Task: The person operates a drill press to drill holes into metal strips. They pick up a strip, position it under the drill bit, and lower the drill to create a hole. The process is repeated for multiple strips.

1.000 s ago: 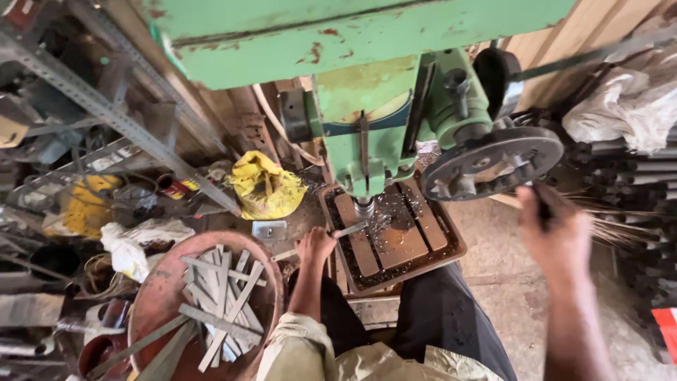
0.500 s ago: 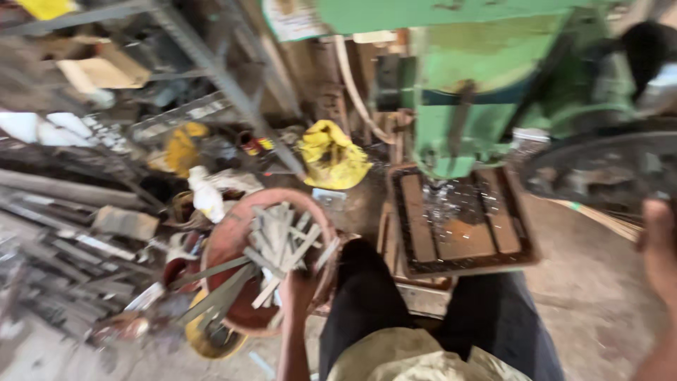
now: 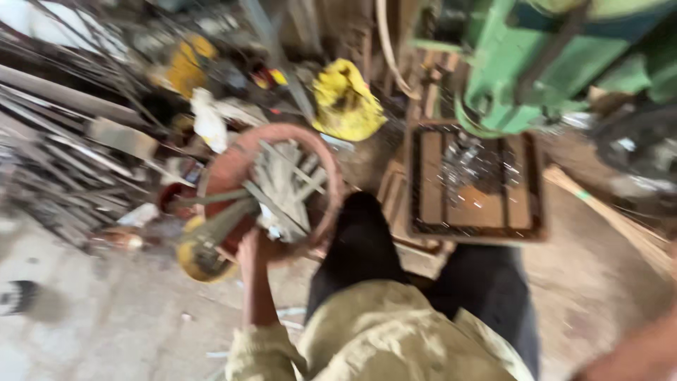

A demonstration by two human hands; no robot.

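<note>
Setting: cluttered workshop with a dusty concrete floor (image 3: 106, 324), metal bars and scrap heaped along the left side; the view is motion-blurred.
Machine: green press (image 3: 536, 63) stands at upper right, with a rusty slotted tray (image 3: 474, 233) under it.
Basin: round reddish basin (image 3: 321, 166) sits on the floor just left of the person's knee, filled with flat grey metal strips (image 3: 282, 176) lying crisscross.
Left hand: left hand (image 3: 248, 248) reaches to the basin's near rim, at the strips; blur hides whether the fingers are closed on one.
Right hand: only a forearm edge shows at the lower right corner; the hand itself is out of view.
Handling: strips look stiff, thin and light singly, likely sharp-edged; a pinch near one end, lifting clear of the tangle, seems safest.
Room: open floor lies to the lower left; yellow rag (image 3: 345, 99) and the scrap crowd the far side, the knee hems in the right.
</note>
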